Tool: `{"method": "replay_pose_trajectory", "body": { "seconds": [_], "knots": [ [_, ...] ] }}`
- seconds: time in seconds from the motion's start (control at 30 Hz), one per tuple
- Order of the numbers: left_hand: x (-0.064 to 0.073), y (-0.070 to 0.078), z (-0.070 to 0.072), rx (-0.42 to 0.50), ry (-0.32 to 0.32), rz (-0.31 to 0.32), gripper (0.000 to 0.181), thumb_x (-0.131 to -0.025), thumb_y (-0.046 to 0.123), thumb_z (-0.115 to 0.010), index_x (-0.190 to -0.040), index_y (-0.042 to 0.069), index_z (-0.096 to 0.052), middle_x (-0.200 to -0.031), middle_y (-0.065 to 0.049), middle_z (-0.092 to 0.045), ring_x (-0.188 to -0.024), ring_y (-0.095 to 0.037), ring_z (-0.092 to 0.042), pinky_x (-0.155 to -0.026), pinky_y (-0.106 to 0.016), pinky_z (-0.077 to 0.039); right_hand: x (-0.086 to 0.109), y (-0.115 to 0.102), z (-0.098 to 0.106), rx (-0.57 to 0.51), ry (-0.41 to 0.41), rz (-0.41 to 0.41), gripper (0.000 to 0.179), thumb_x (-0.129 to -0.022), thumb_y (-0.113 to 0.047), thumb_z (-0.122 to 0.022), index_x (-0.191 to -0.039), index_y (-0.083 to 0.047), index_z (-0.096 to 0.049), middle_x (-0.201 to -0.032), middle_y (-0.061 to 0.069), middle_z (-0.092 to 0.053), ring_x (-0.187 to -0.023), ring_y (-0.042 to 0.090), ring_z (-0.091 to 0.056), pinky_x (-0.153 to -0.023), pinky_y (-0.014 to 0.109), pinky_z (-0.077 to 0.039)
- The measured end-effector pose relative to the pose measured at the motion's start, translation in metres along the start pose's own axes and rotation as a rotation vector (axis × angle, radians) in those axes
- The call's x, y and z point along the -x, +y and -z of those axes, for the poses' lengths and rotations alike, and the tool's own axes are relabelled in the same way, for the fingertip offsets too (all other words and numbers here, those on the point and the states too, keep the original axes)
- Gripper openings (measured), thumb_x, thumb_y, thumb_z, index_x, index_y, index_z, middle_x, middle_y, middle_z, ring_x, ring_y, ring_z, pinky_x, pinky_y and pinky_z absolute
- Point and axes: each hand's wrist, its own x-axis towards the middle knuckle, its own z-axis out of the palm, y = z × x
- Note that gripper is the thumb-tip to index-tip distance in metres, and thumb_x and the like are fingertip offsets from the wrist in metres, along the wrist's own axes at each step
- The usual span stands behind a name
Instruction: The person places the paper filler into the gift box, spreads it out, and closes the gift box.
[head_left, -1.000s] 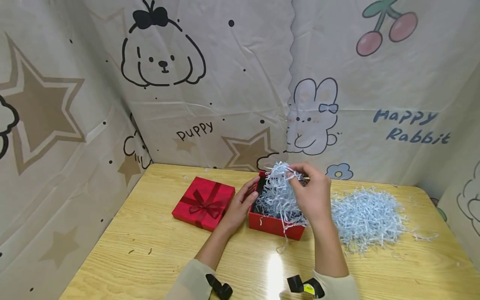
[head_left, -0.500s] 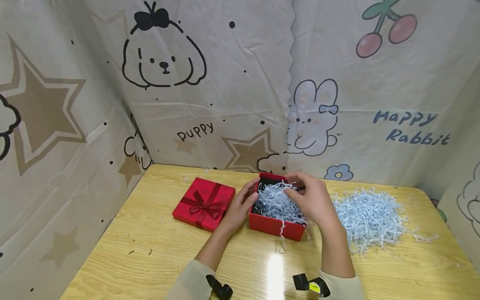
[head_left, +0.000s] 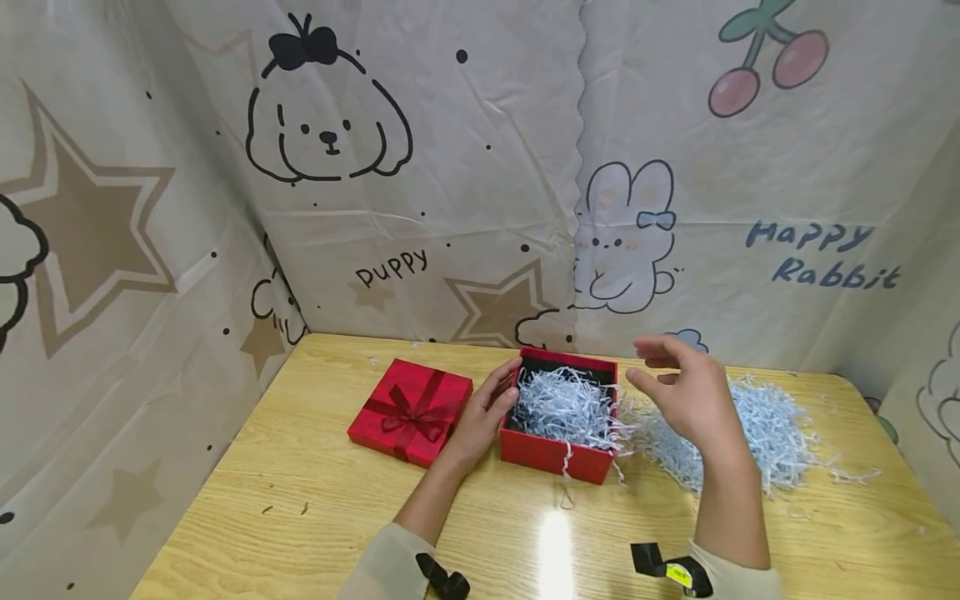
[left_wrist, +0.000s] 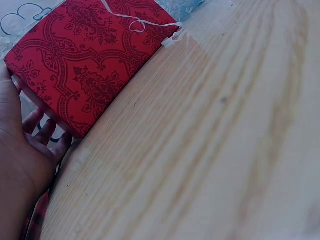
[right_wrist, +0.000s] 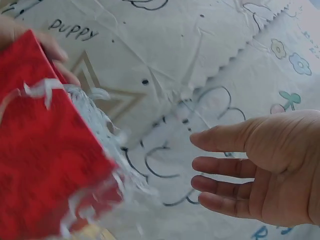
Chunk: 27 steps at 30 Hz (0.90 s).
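Note:
A red patterned gift box [head_left: 557,454] with a dark lining stands open-topped on the table. Pale blue shredded paper [head_left: 566,404] fills much of it, and a few strands hang over the near and right walls. Against the box's left wall rests my left hand [head_left: 480,417], thumb near the rim; the left wrist view has its fingers [left_wrist: 46,131] along that side. To the right of the box, above the loose pile of shredded paper [head_left: 772,433], my right hand [head_left: 693,400] hovers with nothing in it. Its fingers [right_wrist: 222,185] are extended in the right wrist view.
The red lid [head_left: 408,412] with a dark red ribbon bow lies left of the box, close to my left forearm. A printed cloth backdrop [head_left: 480,192] rises behind the wooden table [head_left: 315,517] and at both sides.
My right hand has pressed the raised clump of shredded paper down into the box, let go and moved right, over the pile. The left hand stays at the box's left wall.

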Motion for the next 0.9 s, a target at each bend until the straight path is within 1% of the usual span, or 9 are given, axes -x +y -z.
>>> {"method": "replay_pose_trajectory", "body": {
  "seconds": [0.17, 0.23, 0.3, 0.47, 0.6, 0.7, 0.73, 0.83, 0.9],
  "knots": [
    [0.000, 0.000, -0.001, 0.001, -0.002, 0.005, 0.050, -0.109, 0.017, -0.051, -0.158, 0.023, -0.044, -0.163, -0.001, -0.043, -0.151, -0.024, -0.040, -0.123, -0.044, -0.034, 0.004, 0.018, 0.018, 0.070, 0.049, 0.007, 0.041, -0.100, -0.022, -0.071, -0.136, -0.005, -0.062, -0.132, 0.022, -0.065, -0.122, 0.041, -0.059, -0.100, 0.059, -0.051],
    [0.000, 0.000, -0.001, 0.001, 0.000, 0.005, 0.050, -0.109, 0.017, -0.051, -0.158, 0.023, -0.045, -0.163, -0.001, -0.043, -0.151, -0.024, -0.040, -0.123, -0.044, -0.034, 0.006, 0.028, 0.027, 0.103, 0.056, 0.010, 0.043, -0.100, -0.023, -0.070, -0.138, -0.004, -0.061, -0.133, 0.023, -0.064, -0.123, 0.043, -0.058, -0.100, 0.060, -0.050],
    [0.000, 0.000, 0.000, 0.004, 0.000, 0.003, 0.049, -0.109, 0.016, -0.051, -0.158, 0.023, -0.045, -0.163, -0.001, -0.043, -0.150, -0.024, -0.041, -0.123, -0.043, -0.035, 0.009, 0.040, 0.036, 0.139, 0.058, -0.005, 0.046, -0.101, -0.025, -0.069, -0.140, -0.003, -0.059, -0.137, 0.025, -0.062, -0.125, 0.045, -0.056, -0.100, 0.062, -0.049],
    [0.000, -0.002, 0.000, 0.013, -0.006, 0.002, 0.049, -0.109, 0.016, -0.050, -0.158, 0.022, -0.044, -0.163, -0.002, -0.043, -0.151, -0.024, -0.040, -0.123, -0.043, -0.035, 0.015, 0.077, 0.063, 0.216, 0.039, -0.106, 0.057, -0.103, -0.034, -0.064, -0.148, 0.000, -0.051, -0.146, 0.034, -0.051, -0.127, 0.056, -0.048, -0.096, 0.069, -0.045],
    [0.001, -0.003, 0.000, 0.016, -0.001, 0.010, 0.049, -0.109, 0.016, -0.051, -0.158, 0.023, -0.045, -0.162, -0.002, -0.044, -0.150, -0.024, -0.041, -0.123, -0.045, -0.035, 0.022, 0.111, 0.084, 0.263, 0.048, -0.183, 0.062, -0.104, -0.038, -0.062, -0.150, 0.000, -0.047, -0.151, 0.038, -0.042, -0.129, 0.062, -0.043, -0.095, 0.073, -0.042],
    [0.002, -0.003, 0.000, 0.020, 0.000, 0.014, 0.049, -0.109, 0.017, -0.051, -0.157, 0.024, -0.045, -0.162, -0.001, -0.044, -0.150, -0.024, -0.041, -0.123, -0.046, -0.034, 0.027, 0.140, 0.091, 0.230, 0.070, -0.221, 0.065, -0.104, -0.039, -0.061, -0.154, 0.000, -0.044, -0.156, 0.037, -0.036, -0.133, 0.063, -0.039, -0.099, 0.074, -0.040],
    [0.001, -0.002, 0.001, 0.020, 0.001, 0.015, 0.049, -0.109, 0.018, -0.051, -0.157, 0.025, -0.045, -0.162, -0.001, -0.044, -0.150, -0.024, -0.041, -0.123, -0.046, -0.034, 0.028, 0.150, 0.092, 0.196, 0.065, -0.239, 0.069, -0.104, -0.041, -0.061, -0.156, 0.000, -0.040, -0.159, 0.037, -0.032, -0.135, 0.064, -0.036, -0.100, 0.075, -0.039],
    [0.001, -0.002, 0.001, 0.019, -0.003, 0.012, 0.049, -0.109, 0.018, -0.051, -0.158, 0.023, -0.045, -0.162, -0.003, -0.043, -0.150, -0.026, -0.040, -0.123, -0.047, -0.034, 0.032, 0.179, 0.093, 0.085, 0.014, -0.271, 0.079, -0.103, -0.046, -0.061, -0.162, -0.005, -0.029, -0.165, 0.036, -0.019, -0.139, 0.066, -0.029, -0.099, 0.077, -0.037],
    [0.000, -0.001, 0.000, 0.022, -0.003, 0.006, 0.049, -0.109, 0.018, -0.051, -0.158, 0.021, -0.044, -0.162, -0.006, -0.043, -0.151, -0.028, -0.040, -0.123, -0.048, -0.033, 0.034, 0.192, 0.091, 0.032, -0.027, -0.297, 0.087, -0.101, -0.049, -0.062, -0.166, -0.009, -0.020, -0.168, 0.035, -0.008, -0.141, 0.068, -0.023, -0.098, 0.080, -0.036]
  ]
}}
